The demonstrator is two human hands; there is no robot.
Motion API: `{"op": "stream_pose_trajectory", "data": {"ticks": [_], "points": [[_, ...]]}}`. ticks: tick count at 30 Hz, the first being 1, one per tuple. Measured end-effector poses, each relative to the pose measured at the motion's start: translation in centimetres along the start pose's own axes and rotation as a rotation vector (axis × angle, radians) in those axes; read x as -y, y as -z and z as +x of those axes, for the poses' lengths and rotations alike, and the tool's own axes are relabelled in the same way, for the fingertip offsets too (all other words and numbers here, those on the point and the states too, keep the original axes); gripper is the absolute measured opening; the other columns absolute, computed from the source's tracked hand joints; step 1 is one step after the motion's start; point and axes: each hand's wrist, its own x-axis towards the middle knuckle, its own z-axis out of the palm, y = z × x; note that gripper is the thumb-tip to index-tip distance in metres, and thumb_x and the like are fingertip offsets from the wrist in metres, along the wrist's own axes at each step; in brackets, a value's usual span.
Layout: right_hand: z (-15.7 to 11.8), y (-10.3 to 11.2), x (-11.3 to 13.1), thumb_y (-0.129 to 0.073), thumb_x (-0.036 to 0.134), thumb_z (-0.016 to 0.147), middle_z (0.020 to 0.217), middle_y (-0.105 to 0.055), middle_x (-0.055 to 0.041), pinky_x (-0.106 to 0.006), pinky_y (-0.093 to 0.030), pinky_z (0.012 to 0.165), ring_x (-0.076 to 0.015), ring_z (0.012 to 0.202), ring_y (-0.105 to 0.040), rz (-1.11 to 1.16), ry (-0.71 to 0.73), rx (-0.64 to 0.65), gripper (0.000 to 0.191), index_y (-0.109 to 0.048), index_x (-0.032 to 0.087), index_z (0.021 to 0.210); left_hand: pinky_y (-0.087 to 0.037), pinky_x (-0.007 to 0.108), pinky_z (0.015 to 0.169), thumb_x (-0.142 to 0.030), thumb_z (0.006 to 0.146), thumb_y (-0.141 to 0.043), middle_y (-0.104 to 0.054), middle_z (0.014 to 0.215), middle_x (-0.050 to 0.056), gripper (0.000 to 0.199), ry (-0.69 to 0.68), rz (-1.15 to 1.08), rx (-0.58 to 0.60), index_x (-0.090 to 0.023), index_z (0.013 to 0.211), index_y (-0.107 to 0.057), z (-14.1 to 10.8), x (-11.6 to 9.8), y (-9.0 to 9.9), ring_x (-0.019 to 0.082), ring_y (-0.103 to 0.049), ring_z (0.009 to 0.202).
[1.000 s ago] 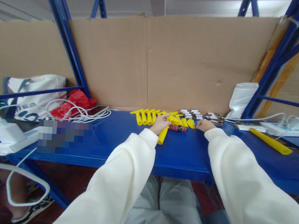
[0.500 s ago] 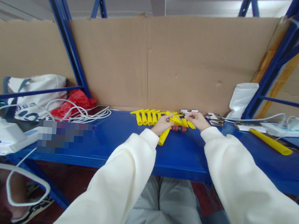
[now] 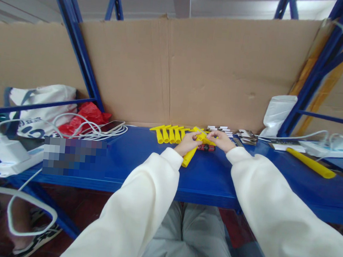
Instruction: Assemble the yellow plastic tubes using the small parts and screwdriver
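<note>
A yellow T-shaped tool with a tubular handle (image 3: 189, 157) is gripped by my left hand (image 3: 187, 143), its handle end pointing toward me. My right hand (image 3: 221, 140) is closed at the tool's head, fingertips pinched together; what lies between them is too small to make out. Under the hands, on the blue shelf, rests a red and black cylindrical handle (image 3: 207, 147). Left of my left hand, several similar yellow T-shaped pieces (image 3: 165, 135) lie in a row.
White-and-black small strips (image 3: 219, 128) and dark packets (image 3: 246, 136) lie behind my right hand. Further right are a long yellow tube (image 3: 310, 163) and a white power strip (image 3: 325, 150). White cables (image 3: 112, 131) and a red bag (image 3: 91, 114) sit left. Cardboard (image 3: 211, 76) walls the back.
My right hand has moved slightly left, closer to my left hand and the tool's head. More of the small strips behind it now show. My left hand has barely moved.
</note>
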Motion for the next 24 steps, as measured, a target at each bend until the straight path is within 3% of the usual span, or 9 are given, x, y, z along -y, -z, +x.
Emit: {"op": "stream_pose_trajectory", "data": {"ticks": [7, 18, 24], "points": [[0.06, -0.17, -0.21, -0.064, 0.025, 0.069, 0.072, -0.069, -0.0035, -0.037, -0.05, 0.088, -0.0197, 0.08, -0.064, -0.007, -0.03, -0.012, 0.011, -0.061, 0.019, 0.06, -0.042, 0.036, 0.103, -0.003, 0.071, -0.071, -0.069, 0.12, 0.014, 0.052, -0.002, 0.036, -0.015, -0.01, 0.123, -0.067, -0.26, -0.36, -0.13, 0.023, -0.061, 0.111], [0.06, -0.14, 0.01, -0.064, 0.024, 0.069, 0.072, -0.07, -0.003, -0.037, -0.05, 0.087, -0.0202, 0.08, -0.065, -0.058, -0.049, -0.05, 0.01, -0.064, 0.019, 0.06, -0.05, 0.034, 0.093, -0.001, 0.07, -0.07, -0.069, 0.114, 0.013, 0.053, 0.0, -0.032, 0.012, -0.01, 0.122, -0.067, -0.07, -0.02, -0.32, 0.023, -0.06, 0.111], [0.04, -0.09, 0.42, -0.063, 0.021, 0.069, 0.071, -0.07, -0.0029, -0.037, -0.05, 0.088, -0.02, 0.08, -0.065, -0.063, -0.08, -0.037, 0.011, -0.062, 0.019, 0.059, -0.054, 0.029, 0.081, -0.005, 0.068, -0.074, -0.067, 0.11, 0.011, 0.056, 0.03, -0.035, 0.02, -0.011, 0.124, -0.065, -0.05, 0.1, -0.37, 0.017, -0.064, 0.092]]}}
